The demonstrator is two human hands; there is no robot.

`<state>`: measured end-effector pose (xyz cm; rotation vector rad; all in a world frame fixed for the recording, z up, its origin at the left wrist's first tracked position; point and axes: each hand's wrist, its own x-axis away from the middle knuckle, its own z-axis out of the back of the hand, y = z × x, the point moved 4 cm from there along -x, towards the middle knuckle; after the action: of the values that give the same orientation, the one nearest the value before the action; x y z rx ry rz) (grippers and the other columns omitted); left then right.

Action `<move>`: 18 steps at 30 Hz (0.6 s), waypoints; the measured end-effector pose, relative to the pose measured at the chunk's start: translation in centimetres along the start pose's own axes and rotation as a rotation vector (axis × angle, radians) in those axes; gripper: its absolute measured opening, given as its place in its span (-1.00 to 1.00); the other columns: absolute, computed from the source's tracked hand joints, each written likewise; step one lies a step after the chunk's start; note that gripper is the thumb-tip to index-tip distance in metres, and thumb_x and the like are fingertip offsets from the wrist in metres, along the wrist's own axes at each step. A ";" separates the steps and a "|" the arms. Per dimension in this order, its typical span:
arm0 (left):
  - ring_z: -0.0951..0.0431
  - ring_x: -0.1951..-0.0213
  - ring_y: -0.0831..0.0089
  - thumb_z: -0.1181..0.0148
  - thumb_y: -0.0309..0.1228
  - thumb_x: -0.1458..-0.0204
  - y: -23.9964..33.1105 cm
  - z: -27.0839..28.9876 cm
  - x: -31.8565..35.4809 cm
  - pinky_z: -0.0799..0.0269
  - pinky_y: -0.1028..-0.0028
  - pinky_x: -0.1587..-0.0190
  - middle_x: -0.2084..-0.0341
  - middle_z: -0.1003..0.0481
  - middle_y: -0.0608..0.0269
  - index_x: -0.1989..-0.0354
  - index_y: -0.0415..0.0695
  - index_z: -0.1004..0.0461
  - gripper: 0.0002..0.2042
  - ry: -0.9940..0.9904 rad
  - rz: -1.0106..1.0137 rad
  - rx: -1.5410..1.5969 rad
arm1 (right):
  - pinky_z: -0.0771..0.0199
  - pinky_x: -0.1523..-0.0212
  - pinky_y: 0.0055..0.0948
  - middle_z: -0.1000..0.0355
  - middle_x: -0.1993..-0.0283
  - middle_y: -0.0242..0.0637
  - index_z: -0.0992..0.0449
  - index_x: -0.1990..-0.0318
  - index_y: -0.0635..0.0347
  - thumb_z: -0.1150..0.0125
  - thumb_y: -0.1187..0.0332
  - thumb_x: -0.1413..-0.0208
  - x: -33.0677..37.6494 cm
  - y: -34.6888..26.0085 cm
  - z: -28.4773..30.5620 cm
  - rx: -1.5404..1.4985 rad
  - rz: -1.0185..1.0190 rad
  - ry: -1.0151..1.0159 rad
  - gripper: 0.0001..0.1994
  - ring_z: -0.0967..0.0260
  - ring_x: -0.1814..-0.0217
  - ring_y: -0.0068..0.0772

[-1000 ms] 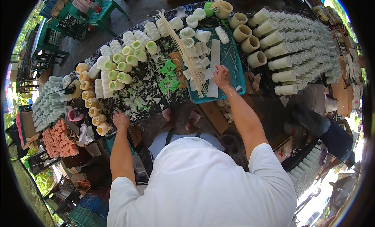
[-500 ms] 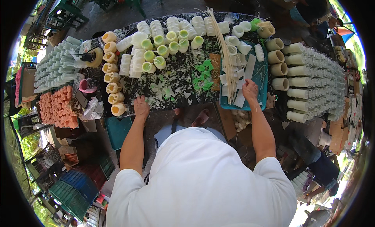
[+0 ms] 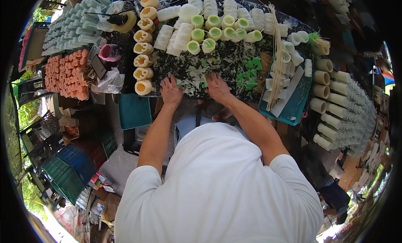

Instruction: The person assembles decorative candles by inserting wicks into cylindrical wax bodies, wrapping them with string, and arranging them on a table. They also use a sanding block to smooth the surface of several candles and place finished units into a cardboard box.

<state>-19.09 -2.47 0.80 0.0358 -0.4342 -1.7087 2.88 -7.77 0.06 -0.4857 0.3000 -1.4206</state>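
My left hand (image 3: 171,90) rests at the table's near edge with its fingers spread, touching pale scraps. To its right, my right hand (image 3: 217,88) is closed at the fingertips around a small pale flat piece (image 3: 205,80), partly hidden by the fingers. White flakes (image 3: 194,75) litter the black tabletop between and beyond the hands. Green scraps (image 3: 250,71) lie right of my right hand. Farther back stand pale cup-shaped candles with green tops (image 3: 215,33) and ribbed white candles (image 3: 183,37). A column of cream, scalloped hollow candles (image 3: 143,73) is left of my left hand.
At right, a teal tray (image 3: 294,113) holds white pieces, a long white strip (image 3: 289,92) and a bundle of thin wicks (image 3: 275,59). Rows of glass cups (image 3: 351,113) stand beyond it. Orange pieces (image 3: 67,75) and a brown tape roll (image 3: 125,23) sit at left.
My right hand has left the teal tray and moved left to the table's near edge, close to my left hand. The whole view has shifted, with the table now higher and farther right.
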 end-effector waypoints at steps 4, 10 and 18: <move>-0.36 -0.17 -0.08 -0.48 -0.23 0.06 -0.2 -0.1 0.8 -0.38 -0.08 -0.14 -0.03 -0.36 -0.01 -0.19 -0.14 -0.43 -0.39 0.032 0.086 -0.019 | -0.58 -0.04 -0.06 -0.41 -0.07 0.00 -0.47 -0.13 0.28 -0.31 0.45 0.01 -2.7 1.1 -0.5 0.074 -0.073 -0.139 -0.52 -0.41 -0.20 0.13; -0.39 -0.15 -0.04 -0.43 -0.26 0.00 -0.6 -0.4 0.9 -0.38 -0.02 -0.13 -0.02 -0.38 0.04 -0.19 -0.03 -0.46 -0.46 -0.019 0.026 -0.002 | -0.19 -0.40 0.21 -0.36 -0.25 0.01 -0.50 -0.19 0.13 -0.33 0.37 0.01 -3.0 -3.6 2.5 0.093 0.218 0.004 -0.49 -0.24 -0.39 0.15; -0.15 -0.39 -0.17 -0.40 -0.02 -0.02 -1.0 -0.5 0.6 -0.16 -0.20 -0.32 -0.32 -0.21 -0.13 -0.34 -0.08 -0.36 -0.28 -0.024 -0.054 0.035 | -0.10 -0.47 0.19 -0.30 -0.32 -0.01 -0.58 -0.12 0.04 -0.41 0.28 0.00 -4.3 -0.1 0.2 0.195 0.208 0.070 -0.54 -0.18 -0.46 0.12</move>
<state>-20.06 -3.10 0.16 0.0528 -0.4851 -1.7562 2.31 -3.55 -0.08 -0.2387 0.2574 -1.2504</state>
